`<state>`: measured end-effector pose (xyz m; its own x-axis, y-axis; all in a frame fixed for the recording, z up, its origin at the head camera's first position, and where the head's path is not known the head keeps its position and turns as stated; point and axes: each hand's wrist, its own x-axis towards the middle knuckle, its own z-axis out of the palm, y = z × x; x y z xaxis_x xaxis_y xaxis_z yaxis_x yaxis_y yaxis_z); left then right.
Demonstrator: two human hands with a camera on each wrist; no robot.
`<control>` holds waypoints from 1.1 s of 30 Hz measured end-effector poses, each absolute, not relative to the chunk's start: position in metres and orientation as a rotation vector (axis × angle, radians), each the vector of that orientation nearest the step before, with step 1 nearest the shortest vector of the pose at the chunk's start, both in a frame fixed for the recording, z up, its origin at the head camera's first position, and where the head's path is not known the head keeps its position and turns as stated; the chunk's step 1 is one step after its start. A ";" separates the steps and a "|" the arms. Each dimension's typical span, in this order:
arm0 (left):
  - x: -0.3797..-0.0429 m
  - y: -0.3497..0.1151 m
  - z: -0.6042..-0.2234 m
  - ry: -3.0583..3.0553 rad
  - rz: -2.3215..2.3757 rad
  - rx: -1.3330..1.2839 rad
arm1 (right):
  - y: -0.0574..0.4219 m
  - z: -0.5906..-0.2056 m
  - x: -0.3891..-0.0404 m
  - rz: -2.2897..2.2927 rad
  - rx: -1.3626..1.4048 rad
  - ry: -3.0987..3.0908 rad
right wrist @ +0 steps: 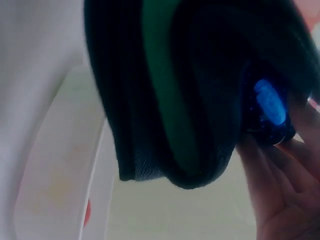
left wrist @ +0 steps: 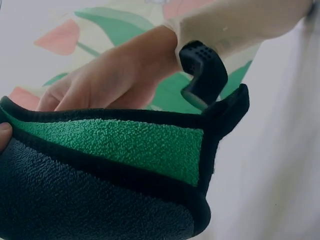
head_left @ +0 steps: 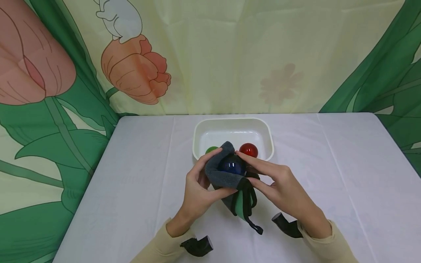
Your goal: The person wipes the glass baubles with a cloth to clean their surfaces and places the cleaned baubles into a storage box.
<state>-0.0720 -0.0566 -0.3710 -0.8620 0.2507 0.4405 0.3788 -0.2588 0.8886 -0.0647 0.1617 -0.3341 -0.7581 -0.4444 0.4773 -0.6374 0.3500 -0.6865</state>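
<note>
Between both hands is a dark blue glossy ball [head_left: 234, 165], partly wrapped in a thick cloth [head_left: 227, 179], grey on one face and green on the other, with black edging and a hanging black loop. My left hand [head_left: 200, 190] grips the cloth's left side, thumb in front and fingers behind. From the right, my right hand [head_left: 277, 182] holds the ball with fingers and thumb spread along its side. Green lining [left wrist: 125, 145] shows between black edges in the left wrist view. The right wrist view shows the ball [right wrist: 270, 102] shining inside the dark fold, fingertips against it.
Just behind the hands stands a white rectangular tray [head_left: 233, 123] holding a red ball [head_left: 248, 149] and a green ball [head_left: 211, 149], the latter mostly hidden. A white cloth covers the table [head_left: 138, 164]. A printed curtain [head_left: 223, 54] hangs along the far edge.
</note>
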 end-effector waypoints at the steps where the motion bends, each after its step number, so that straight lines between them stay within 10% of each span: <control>1: -0.072 -0.056 -0.371 -1.857 -2.297 -0.785 | 0.162 -0.334 -0.064 1.398 0.943 -2.433; 33: -0.067 -0.053 -0.369 -1.901 -2.149 -0.815 | 0.167 -0.339 -0.068 1.418 1.010 -2.353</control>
<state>-0.0671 -0.0535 -0.3693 -0.8390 0.2316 0.4924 0.4605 -0.1799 0.8693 -0.0683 0.1670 -0.3387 -0.7417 -0.4454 0.5015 -0.6515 0.3004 -0.6967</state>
